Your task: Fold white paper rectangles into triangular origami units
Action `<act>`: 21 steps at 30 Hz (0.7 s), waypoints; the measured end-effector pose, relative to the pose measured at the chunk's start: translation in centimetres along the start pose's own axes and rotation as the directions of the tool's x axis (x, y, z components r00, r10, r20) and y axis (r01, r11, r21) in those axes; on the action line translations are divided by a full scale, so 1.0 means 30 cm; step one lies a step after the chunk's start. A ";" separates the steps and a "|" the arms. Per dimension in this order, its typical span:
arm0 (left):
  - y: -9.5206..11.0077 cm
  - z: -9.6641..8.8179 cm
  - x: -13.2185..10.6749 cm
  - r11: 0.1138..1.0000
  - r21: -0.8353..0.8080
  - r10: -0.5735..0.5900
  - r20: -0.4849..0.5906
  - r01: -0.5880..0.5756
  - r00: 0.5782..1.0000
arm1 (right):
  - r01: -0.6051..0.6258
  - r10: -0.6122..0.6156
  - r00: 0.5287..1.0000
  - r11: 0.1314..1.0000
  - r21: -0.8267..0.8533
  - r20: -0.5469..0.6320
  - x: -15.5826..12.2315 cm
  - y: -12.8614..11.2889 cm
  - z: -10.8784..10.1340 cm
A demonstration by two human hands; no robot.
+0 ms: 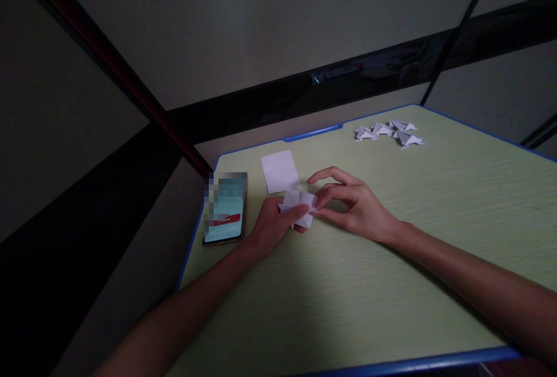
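A partly folded white paper piece (299, 206) lies on the pale green table (391, 261) between both hands. My left hand (272, 227) pinches its left side, thumb on top. My right hand (352, 203) pinches its right edge with thumb and fingertips, the index finger raised above it. A flat white square sheet (279, 171) lies just behind the folded piece.
A phone (225, 207) with a lit screen lies near the table's left edge. Several finished folded paper figures (389, 133) sit at the far right corner. The table has a blue rim (313, 131); a dark wall and frame stand behind it.
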State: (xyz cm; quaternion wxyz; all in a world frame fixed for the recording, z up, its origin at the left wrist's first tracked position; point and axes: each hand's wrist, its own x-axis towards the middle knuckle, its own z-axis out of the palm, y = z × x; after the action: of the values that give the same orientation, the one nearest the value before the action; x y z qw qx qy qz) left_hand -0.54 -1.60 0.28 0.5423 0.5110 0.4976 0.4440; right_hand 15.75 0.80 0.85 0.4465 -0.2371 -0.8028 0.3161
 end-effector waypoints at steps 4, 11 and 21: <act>0.006 0.009 -0.002 1.000 0.001 0.023 -0.108 -0.023 0.994 | -0.219 0.225 0.974 0.960 0.174 -0.014 0.006 -0.006 0.012; 0.022 0.021 -0.010 1.000 -0.002 0.023 -0.166 -0.024 0.986 | -0.339 0.331 0.941 0.913 0.229 0.071 0.016 -0.005 0.020; -0.005 0.013 0.002 0.997 -0.073 0.006 -0.142 -0.017 0.990 | -0.319 0.303 0.947 0.918 0.235 0.103 0.019 0.007 0.014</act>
State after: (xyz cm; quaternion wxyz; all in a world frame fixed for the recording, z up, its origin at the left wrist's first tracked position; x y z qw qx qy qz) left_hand -0.15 -1.58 0.11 0.5217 0.4605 0.5150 0.5005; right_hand 15.12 1.19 0.86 0.3904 -0.2936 -0.7230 0.4885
